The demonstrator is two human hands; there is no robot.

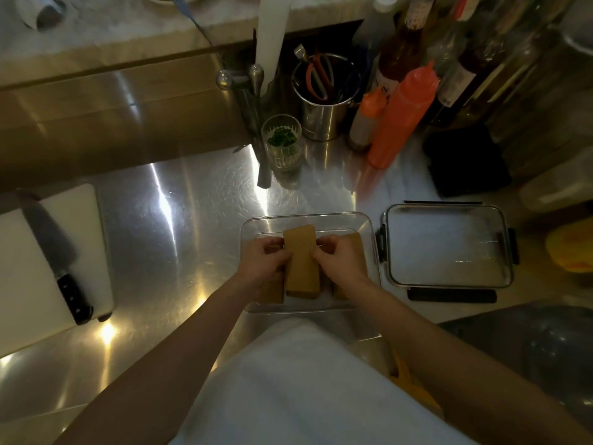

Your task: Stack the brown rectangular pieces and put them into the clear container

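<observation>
A clear container (pixel 365 226) stands on the steel counter right in front of me. Inside it, a stack of brown rectangular pieces (pixel 301 261) stands in the middle, its top piece facing up. My left hand (pixel 268 263) grips the stack's left side and my right hand (pixel 338 263) grips its right side. More brown pieces lie lower in the container, one at the left (pixel 272 292) and one at the right (pixel 356 244), partly hidden under my hands.
The container's clear lid (pixel 447 245) lies to the right. A white cutting board (pixel 19 268) with a knife (pixel 54 252) sits at the left. Behind stand a glass with herbs (pixel 282 141), a steel utensil cup (pixel 324 97), orange squeeze bottles (pixel 401 114) and other bottles.
</observation>
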